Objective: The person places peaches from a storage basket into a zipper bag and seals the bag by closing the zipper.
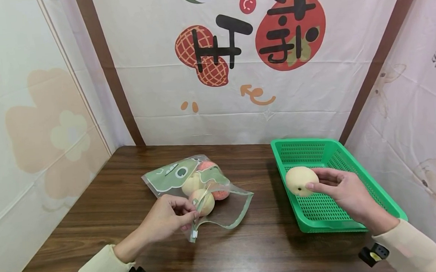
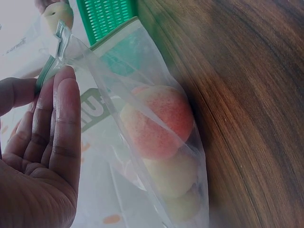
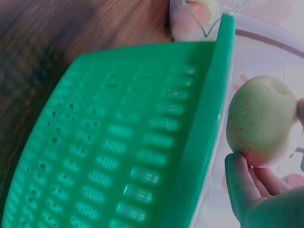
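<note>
My left hand (image 1: 170, 218) pinches the mouth edge of a clear slider zip bag (image 1: 236, 209) with a green cartoon print, near its white slider (image 1: 194, 234). The bag lies on the table with its mouth parted toward the right. Inside it are several fruits, among them a pale yellow peach (image 1: 204, 203) and a pinkish-red peach (image 2: 159, 121). My right hand (image 1: 344, 193) holds another pale yellow peach (image 1: 299, 182) between thumb and fingers, above the left side of the green basket (image 1: 376, 189). A reddish blush marks that peach (image 3: 259, 121) in the right wrist view.
The basket has perforated walls and stands at the right of the dark wooden table (image 1: 253, 253). A printed white cloth (image 1: 157, 102) hangs behind the table, with more cloth at both sides. A gap of tabletop separates bag and basket.
</note>
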A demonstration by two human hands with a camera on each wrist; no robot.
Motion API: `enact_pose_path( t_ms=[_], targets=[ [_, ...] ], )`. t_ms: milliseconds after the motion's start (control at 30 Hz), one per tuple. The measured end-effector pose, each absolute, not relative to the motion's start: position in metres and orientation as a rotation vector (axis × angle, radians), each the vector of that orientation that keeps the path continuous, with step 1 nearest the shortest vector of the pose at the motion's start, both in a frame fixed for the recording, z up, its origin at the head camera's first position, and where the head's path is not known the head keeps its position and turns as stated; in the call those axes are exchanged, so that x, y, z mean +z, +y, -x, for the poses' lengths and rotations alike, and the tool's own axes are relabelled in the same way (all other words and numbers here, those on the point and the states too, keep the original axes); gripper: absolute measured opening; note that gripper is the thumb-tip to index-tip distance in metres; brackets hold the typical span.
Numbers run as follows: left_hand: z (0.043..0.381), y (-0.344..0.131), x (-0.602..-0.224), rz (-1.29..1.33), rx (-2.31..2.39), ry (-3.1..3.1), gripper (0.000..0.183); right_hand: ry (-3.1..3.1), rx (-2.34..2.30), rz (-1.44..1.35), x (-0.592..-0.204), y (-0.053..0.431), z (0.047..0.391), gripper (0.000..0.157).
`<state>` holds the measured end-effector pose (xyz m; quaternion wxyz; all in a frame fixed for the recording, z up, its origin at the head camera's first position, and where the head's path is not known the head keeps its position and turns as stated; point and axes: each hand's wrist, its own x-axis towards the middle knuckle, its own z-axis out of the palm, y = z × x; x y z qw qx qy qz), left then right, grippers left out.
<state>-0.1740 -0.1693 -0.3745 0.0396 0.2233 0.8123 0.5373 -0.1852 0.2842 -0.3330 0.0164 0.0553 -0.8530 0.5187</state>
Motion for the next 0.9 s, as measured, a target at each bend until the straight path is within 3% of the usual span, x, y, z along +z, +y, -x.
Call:
enact_pose_path(
  t_ms=[900],
  targets=[
    [0.173, -0.167, -0.373, -0.678, 1.611, 2.541, 0.011, -2.53, 1.768, -0.199, -0.339, 0.237, 0.173, 0.059]
  ],
)
